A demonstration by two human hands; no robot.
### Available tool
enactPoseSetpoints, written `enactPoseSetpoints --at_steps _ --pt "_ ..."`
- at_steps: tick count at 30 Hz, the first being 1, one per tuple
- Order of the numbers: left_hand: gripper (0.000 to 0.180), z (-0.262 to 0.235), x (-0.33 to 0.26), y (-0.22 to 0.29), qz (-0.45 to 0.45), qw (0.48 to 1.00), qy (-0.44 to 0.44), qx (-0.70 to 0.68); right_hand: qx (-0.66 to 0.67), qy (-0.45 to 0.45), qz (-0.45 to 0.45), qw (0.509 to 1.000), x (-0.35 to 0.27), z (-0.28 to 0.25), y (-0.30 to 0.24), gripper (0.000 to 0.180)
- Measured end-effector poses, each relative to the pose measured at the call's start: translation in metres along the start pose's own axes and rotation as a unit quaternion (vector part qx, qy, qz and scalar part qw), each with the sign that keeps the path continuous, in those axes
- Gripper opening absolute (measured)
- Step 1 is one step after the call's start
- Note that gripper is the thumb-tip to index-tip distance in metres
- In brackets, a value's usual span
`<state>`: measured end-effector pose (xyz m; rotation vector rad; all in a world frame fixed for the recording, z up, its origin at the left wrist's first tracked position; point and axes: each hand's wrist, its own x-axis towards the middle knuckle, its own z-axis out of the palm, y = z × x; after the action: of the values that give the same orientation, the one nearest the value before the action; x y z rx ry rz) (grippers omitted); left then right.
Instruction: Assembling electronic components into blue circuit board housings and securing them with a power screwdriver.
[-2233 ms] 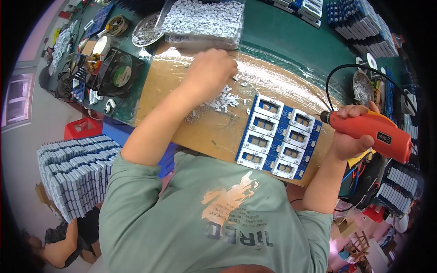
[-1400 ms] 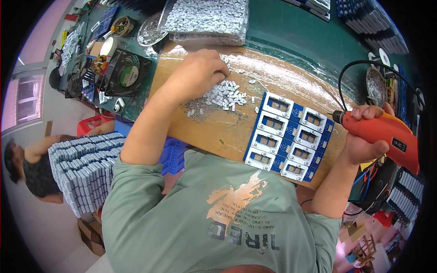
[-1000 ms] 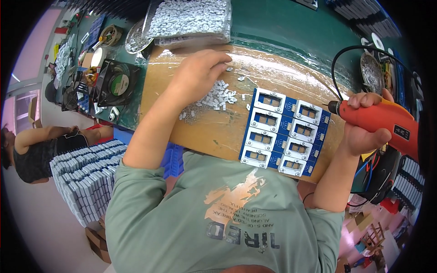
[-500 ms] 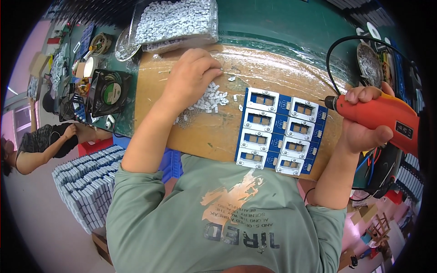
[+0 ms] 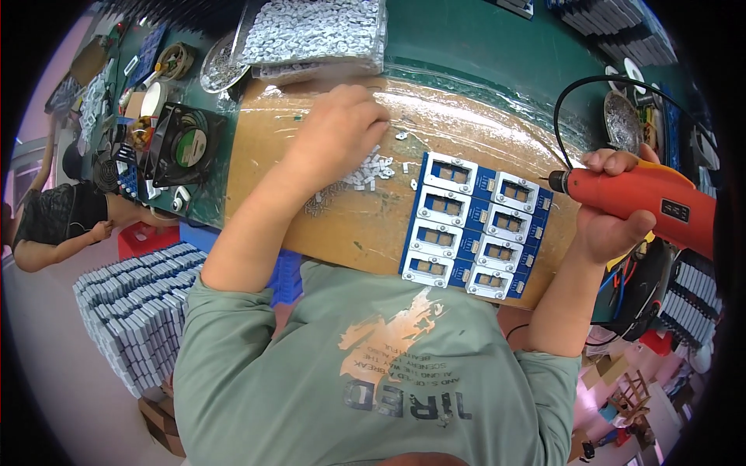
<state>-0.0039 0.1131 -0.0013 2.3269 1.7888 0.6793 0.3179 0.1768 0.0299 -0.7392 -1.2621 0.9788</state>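
Observation:
My left hand (image 5: pixel 339 132) rests on the wooden board with its fingers curled down and pressed together. Whatever the fingertips pinch is hidden. Beside it lies a pile of small white plastic parts (image 5: pixel 371 171), with a scatter of small screws (image 5: pixel 320 203) nearer to me. My right hand (image 5: pixel 610 225) grips a red electric screwdriver (image 5: pixel 645 196), its bit pointing left over the far right corner of a blue circuit board panel (image 5: pixel 475 210). White rectangular frames (image 5: pixel 440 237) sit on that panel in two columns, with screws at their ends. The bit appears apart from the frames.
At the far edge stands a clear bin (image 5: pixel 315 35) heaped with white parts. A black fan (image 5: pixel 186 146) and a metal dish (image 5: pixel 223 66) are at the left. The screwdriver's black cable (image 5: pixel 561 109) arcs up at the right. Stacked white-and-blue pieces (image 5: pixel 140 318) and another person (image 5: pixel 58 221) are farther left.
The whole view has shifted slightly. Both hands keep nearly the same places over the work surface, and the right one still grips the screwdriver. The other person's arms have moved.

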Motion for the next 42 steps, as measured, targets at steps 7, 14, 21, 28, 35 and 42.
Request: enactPoseSetpoints --at_steps 7,14,21,28,35,42 --pt "0.011 0.008 -0.002 0.043 0.061 0.989 -0.029 -0.131 0.020 -0.042 0.010 0.999 -0.008 0.020 -0.014 0.098" --pt "0.009 0.020 -0.012 0.044 0.068 0.985 -0.021 -0.160 0.172 -0.235 -0.054 0.955 -0.007 0.071 -0.031 0.112" --pt "0.010 0.020 -0.013 0.043 0.068 0.977 -0.024 -0.199 0.246 -0.271 0.052 0.929 -0.021 0.098 -0.020 0.110" --pt "0.011 0.019 -0.013 0.040 0.060 0.974 -0.046 -0.212 0.224 -0.317 0.054 0.920 -0.021 0.103 -0.009 0.102" --pt "0.011 0.019 -0.014 0.040 0.066 0.974 -0.038 -0.211 0.237 -0.308 0.035 0.921 -0.022 0.112 -0.010 0.102" --pt "0.011 0.018 -0.014 0.039 0.071 0.979 -0.029 -0.188 0.156 -0.303 0.091 0.936 -0.026 0.114 -0.017 0.101"
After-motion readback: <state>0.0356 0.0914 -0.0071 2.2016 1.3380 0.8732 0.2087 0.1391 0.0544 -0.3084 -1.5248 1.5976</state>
